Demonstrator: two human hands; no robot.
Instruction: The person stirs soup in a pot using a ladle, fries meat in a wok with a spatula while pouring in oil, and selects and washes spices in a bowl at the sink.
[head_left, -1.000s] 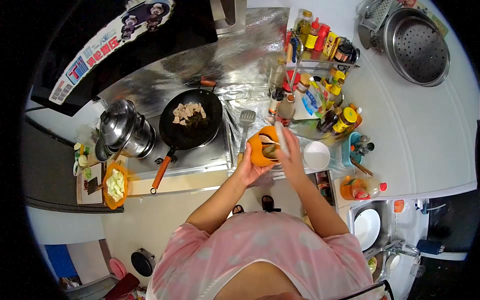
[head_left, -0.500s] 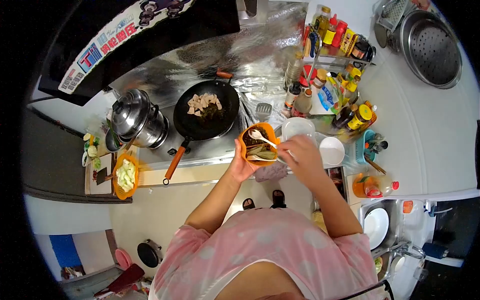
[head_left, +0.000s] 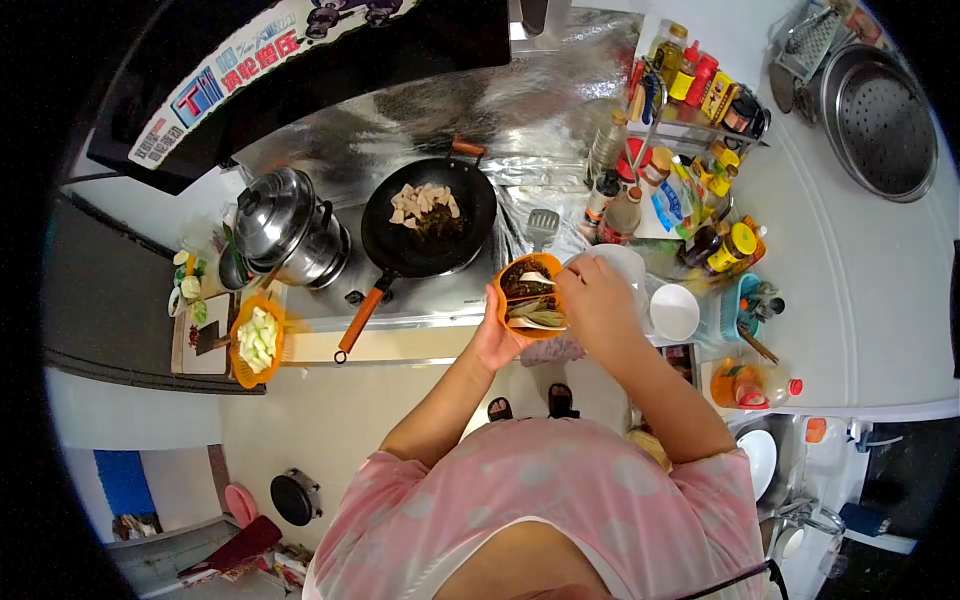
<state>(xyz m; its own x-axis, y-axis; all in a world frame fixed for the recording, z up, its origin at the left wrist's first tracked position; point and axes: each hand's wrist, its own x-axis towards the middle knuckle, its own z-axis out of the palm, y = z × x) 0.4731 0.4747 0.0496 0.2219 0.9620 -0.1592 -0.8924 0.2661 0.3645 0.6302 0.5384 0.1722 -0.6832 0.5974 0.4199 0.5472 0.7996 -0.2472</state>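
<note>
My left hand (head_left: 495, 340) is wrapped round the side of an orange divided spice box (head_left: 561, 331), holding it up in front of the stove. One compartment has small dark spices (head_left: 521, 288); the other has dried leaves (head_left: 530, 309) and a second white spoon (head_left: 535, 323). Over the box's right edge, my right hand (head_left: 600, 308) is closed on a white spoon (head_left: 538, 279), whose bowl is down among the dark spices. Its fingertips hide the handle's end. Behind and left, a black wok (head_left: 425, 250) on the stove holds pale meat pieces (head_left: 424, 203) and something dark.
A steel lidded pot (head_left: 275, 215) stands left of the wok. An orange basket of cut pale-green vegetable (head_left: 257, 340) is at the counter's left. White bowls (head_left: 675, 311), a slotted spatula (head_left: 543, 226) and several sauce bottles (head_left: 620, 216) stand to the right. The wok handle (head_left: 362, 323) juts toward me.
The spoon's bowl has gone from lying above the dark spices to partly among them, and my right hand has come closer over the box. The whole view has shifted slightly.
</note>
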